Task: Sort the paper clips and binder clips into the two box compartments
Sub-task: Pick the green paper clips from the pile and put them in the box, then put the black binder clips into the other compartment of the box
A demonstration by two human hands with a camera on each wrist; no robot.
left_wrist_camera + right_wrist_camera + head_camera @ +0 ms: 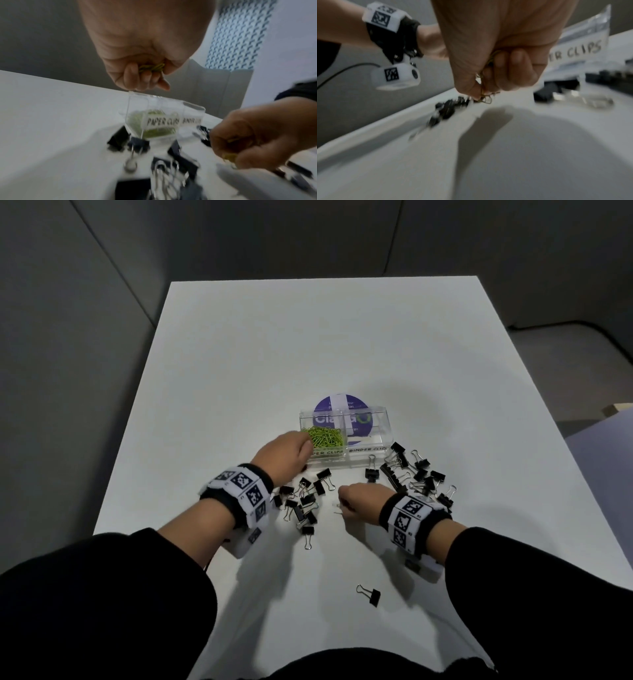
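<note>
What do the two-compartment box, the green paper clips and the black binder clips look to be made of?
Box: clear hard plastic, glossy; the table and a purple disc show through it.
Paper clips: thin bent wire with a green coating, probably paint or plastic.
Binder clips: black-finished bodies, likely sheet metal, with shiny bare wire handles.

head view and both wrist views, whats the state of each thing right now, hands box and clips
left hand: fingers curled round green paper clips, above the box's left end
right hand: fingers curled round a few paper clips, low over the table
box: open, upright
paper clips compartment: holds a heap of green clips
binder clips compartment: no clips inside
binder clips: all loose on the table, in two clusters plus one stray
</note>
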